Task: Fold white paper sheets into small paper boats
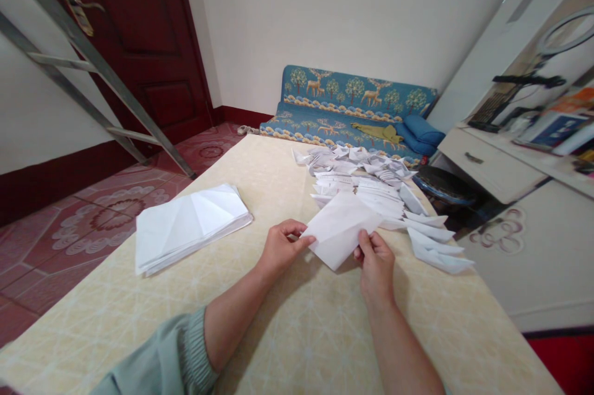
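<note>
My left hand (283,249) and my right hand (375,265) both pinch a folded sheet of white paper (339,229) in the air just above the table. Its far edge overlaps the front of a loose heap of folded white paper pieces (357,177). A few pointed paper folds (434,248) lie to the right of the sheet. Off to the left of my hands rests a neat stack of folded white paper (190,228), which neither hand touches.
The cream patterned tabletop (315,327) ends in a corner at the far side. Beyond it stand a blue deer-print sofa cushion (348,98), a dark round stool (443,186), and a white desk with a drawer (487,156). A metal ladder (88,60) leans at the left by a red door (139,36).
</note>
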`<move>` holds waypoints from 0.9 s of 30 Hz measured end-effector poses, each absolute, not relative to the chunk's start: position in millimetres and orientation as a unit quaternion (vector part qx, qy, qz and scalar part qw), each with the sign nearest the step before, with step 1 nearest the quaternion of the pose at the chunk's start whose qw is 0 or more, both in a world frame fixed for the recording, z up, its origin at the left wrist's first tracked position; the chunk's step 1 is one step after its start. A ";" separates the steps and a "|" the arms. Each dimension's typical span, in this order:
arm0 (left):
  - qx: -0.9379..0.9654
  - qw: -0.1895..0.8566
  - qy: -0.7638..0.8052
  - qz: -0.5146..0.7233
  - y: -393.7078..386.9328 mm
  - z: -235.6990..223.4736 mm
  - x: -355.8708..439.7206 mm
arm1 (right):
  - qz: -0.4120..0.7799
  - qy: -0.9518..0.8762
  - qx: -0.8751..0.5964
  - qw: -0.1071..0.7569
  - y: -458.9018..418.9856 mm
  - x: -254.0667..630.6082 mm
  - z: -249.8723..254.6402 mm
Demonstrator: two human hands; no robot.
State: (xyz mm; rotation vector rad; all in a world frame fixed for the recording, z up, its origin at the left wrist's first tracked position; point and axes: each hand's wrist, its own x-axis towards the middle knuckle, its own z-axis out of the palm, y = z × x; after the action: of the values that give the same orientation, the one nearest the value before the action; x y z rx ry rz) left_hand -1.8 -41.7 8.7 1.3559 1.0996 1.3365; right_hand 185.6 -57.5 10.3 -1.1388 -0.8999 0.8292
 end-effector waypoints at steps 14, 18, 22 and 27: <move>0.541 0.438 0.461 0.551 -41.5 10.1 -4.6 | 0.415 -0.415 -0.501 0.636 -57.2 183.3 9.0; 0.512 0.458 0.463 0.560 -42.5 11.7 -4.2 | 0.466 -0.408 -0.486 0.616 -57.1 176.9 10.3; 0.499 0.475 0.454 0.565 -44.2 12.7 -2.8 | 0.506 -0.394 -0.482 0.598 -58.5 171.7 11.6; 0.463 0.505 0.467 0.560 -45.8 11.6 -1.2 | 0.521 -0.411 -0.481 0.573 -59.4 172.4 10.3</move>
State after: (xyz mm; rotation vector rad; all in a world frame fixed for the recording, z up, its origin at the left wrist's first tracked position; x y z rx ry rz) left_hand -1.2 -45.8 11.6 1.1175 1.1268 1.3504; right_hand 172.4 -59.4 10.3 -1.1264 -0.9626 1.2220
